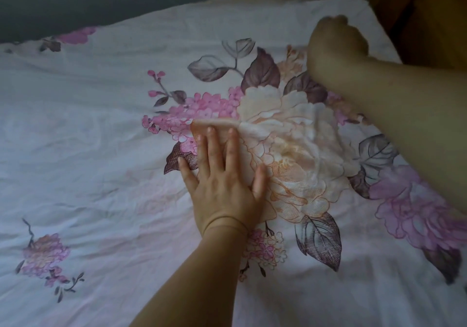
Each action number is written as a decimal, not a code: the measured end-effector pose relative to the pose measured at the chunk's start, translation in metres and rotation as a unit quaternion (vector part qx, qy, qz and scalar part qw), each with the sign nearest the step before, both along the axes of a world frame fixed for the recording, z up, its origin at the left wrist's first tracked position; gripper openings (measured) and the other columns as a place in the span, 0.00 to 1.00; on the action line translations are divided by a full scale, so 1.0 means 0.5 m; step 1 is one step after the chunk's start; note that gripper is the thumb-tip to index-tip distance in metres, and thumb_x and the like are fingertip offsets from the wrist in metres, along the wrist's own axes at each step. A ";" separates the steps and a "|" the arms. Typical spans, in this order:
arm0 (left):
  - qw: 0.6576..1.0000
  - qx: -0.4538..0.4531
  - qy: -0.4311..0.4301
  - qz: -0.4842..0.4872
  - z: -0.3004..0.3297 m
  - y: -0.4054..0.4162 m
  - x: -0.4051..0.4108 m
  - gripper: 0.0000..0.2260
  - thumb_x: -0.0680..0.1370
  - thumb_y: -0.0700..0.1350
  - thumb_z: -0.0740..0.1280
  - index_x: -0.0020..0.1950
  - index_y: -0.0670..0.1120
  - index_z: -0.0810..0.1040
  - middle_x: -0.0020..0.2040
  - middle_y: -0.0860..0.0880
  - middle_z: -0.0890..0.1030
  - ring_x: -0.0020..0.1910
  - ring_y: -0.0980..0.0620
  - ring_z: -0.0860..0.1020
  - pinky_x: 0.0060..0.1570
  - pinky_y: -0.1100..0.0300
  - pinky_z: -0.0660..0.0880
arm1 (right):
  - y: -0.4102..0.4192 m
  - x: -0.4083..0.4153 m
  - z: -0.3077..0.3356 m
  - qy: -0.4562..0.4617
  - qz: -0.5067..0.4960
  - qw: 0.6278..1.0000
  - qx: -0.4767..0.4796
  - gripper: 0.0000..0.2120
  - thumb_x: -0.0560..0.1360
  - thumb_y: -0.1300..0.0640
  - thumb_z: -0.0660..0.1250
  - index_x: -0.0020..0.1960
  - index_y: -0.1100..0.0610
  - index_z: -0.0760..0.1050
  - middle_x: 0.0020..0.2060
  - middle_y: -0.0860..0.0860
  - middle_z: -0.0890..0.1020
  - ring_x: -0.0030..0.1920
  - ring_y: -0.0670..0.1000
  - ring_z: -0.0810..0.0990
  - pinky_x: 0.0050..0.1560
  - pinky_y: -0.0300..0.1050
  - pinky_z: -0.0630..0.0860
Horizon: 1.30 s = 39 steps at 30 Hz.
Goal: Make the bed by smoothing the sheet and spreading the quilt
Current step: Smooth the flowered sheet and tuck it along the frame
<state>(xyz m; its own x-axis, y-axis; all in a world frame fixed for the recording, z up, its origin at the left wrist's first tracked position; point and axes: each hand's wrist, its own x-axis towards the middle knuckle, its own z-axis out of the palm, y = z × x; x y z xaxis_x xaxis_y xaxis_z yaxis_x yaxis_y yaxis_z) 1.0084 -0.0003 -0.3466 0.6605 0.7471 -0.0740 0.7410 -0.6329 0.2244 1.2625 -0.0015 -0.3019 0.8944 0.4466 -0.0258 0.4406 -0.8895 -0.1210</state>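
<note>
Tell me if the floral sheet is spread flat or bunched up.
Spread, mostly flat: the floral sheet covers the bed with shallow wrinkles. The left hand presses on it.

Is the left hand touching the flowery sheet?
Touching. The head view shows the left hand lying flat, fingers spread, pressed onto the floral sheet.

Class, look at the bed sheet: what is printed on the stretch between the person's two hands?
In the head view, between the flat left hand and the right hand the sheet shows a large cream flower with dark leaves.
</note>
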 end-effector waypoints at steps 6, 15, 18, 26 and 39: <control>1.000 0.008 -0.016 -0.002 -0.002 -0.002 0.001 0.34 0.73 0.66 0.42 0.78 0.55 0.46 0.79 0.49 0.44 0.76 0.52 0.38 0.71 0.43 0.34 | 0.022 0.004 0.016 -0.029 -0.015 0.998 0.060 0.23 0.82 0.63 0.54 0.75 0.63 0.54 0.70 0.63 0.63 0.65 0.61 0.72 0.58 0.45 0.72; 0.999 0.033 0.004 -0.007 -0.007 0.001 0.006 0.33 0.74 0.66 0.48 0.75 0.52 0.60 0.77 0.45 0.57 0.77 0.46 0.54 0.70 0.41 0.42 | -0.054 -0.170 -0.069 0.023 0.189 0.981 -0.020 0.23 0.80 0.42 0.49 0.74 0.42 0.54 0.77 0.51 0.50 0.77 0.57 0.44 0.70 0.69 0.43; 1.000 0.019 0.012 -0.010 -0.003 0.002 0.003 0.34 0.74 0.67 0.44 0.77 0.54 0.52 0.79 0.48 0.48 0.78 0.49 0.44 0.71 0.43 0.35 | -0.099 -0.113 -0.079 0.019 0.083 0.996 -0.026 0.27 0.79 0.37 0.44 0.76 0.43 0.48 0.77 0.50 0.48 0.77 0.57 0.43 0.70 0.68 0.40; 0.994 0.001 0.094 -0.049 0.014 0.013 0.010 0.33 0.71 0.67 0.33 0.74 0.60 0.34 0.77 0.49 0.35 0.76 0.46 0.33 0.71 0.38 0.34 | -0.099 -0.097 -0.081 0.002 0.030 1.000 -0.003 0.28 0.79 0.38 0.44 0.76 0.45 0.51 0.78 0.51 0.49 0.77 0.58 0.42 0.71 0.69 0.40; 0.994 0.030 0.075 -0.079 -0.004 0.103 0.248 0.34 0.72 0.72 0.38 0.75 0.61 0.38 0.78 0.50 0.39 0.76 0.44 0.36 0.71 0.36 0.38 | -0.057 -0.048 -0.097 -0.041 0.018 0.995 0.088 0.22 0.77 0.40 0.52 0.60 0.53 0.73 0.62 0.55 0.72 0.69 0.57 0.65 0.71 0.61 0.52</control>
